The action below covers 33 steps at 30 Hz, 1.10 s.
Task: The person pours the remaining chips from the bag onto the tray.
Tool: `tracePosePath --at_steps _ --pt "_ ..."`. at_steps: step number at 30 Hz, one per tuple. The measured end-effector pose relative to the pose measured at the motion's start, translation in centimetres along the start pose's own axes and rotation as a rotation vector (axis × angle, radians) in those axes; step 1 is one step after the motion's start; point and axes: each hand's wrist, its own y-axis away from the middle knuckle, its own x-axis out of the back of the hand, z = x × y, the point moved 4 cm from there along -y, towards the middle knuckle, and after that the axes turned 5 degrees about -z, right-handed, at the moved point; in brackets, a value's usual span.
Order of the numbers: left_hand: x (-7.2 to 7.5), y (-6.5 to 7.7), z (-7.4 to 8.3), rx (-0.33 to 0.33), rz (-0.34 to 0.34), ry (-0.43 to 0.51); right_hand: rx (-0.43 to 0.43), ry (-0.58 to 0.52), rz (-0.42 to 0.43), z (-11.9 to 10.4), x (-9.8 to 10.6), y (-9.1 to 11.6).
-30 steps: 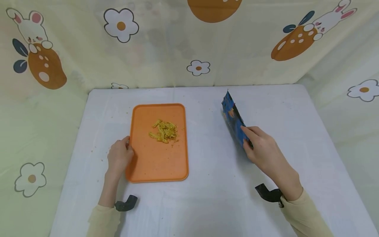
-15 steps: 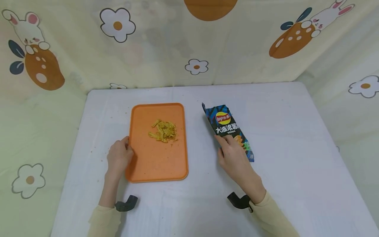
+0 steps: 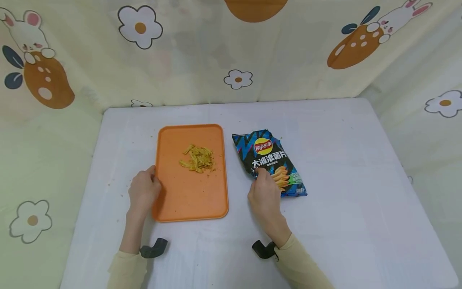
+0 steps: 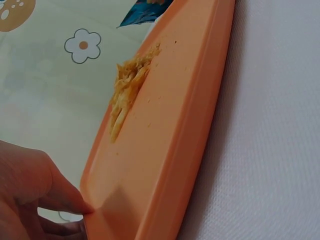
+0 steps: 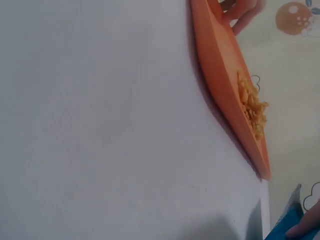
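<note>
An orange tray (image 3: 195, 200) lies on the white table, bearing a small heap of broken yellow chips (image 3: 197, 158). With thumb and fingers my left hand (image 3: 144, 190) pinches the tray's left rim, also seen close up in the left wrist view. To the right of the tray is a blue and black Lay's chip bag (image 3: 267, 146), its printed front facing up. My right hand (image 3: 266, 196) grips the bag's near left edge; some of the fingers are hidden. Only a corner of the bag (image 5: 287, 225) shows in the right wrist view.
The white table (image 3: 346, 168) carries scattered crumbs, mostly left of the tray. A patterned curtain (image 3: 195, 60) hangs behind the table and along both sides. A black wrist mount (image 3: 154, 248) juts from the left sleeve, another mount (image 3: 264, 249) from the right.
My right hand has carried the chip bag left towards the tray, turning it from nearly edge-on to front up. The left hand keeps its hold on the tray, which has stayed in place.
</note>
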Motion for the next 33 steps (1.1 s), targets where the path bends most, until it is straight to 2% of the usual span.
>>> tracePosePath --at_steps 3,8,16,19,25,33 --pt "-0.1 0.0 0.0 -0.013 -0.003 0.005 -0.034 0.029 -0.034 -0.1 -0.4 -0.2" --pt "-0.3 0.1 0.1 -0.024 -0.019 0.023 -0.017 0.041 -0.051 0.3 -0.8 -0.5" --pt "-0.2 0.4 0.3 -0.026 0.01 0.004 0.126 -0.004 0.068 0.8 -2.1 -1.1" --pt "-0.2 0.7 0.1 -0.026 0.02 0.003 0.15 0.005 0.063 1.0 -2.8 -1.3" --pt "0.0 1.4 -0.4 -0.003 0.04 -0.006 0.176 0.001 -0.011 0.8 -3.8 -1.3" --pt "0.0 1.6 -0.8 0.004 0.027 -0.002 0.254 0.038 -0.147 0.5 -3.9 -0.2"
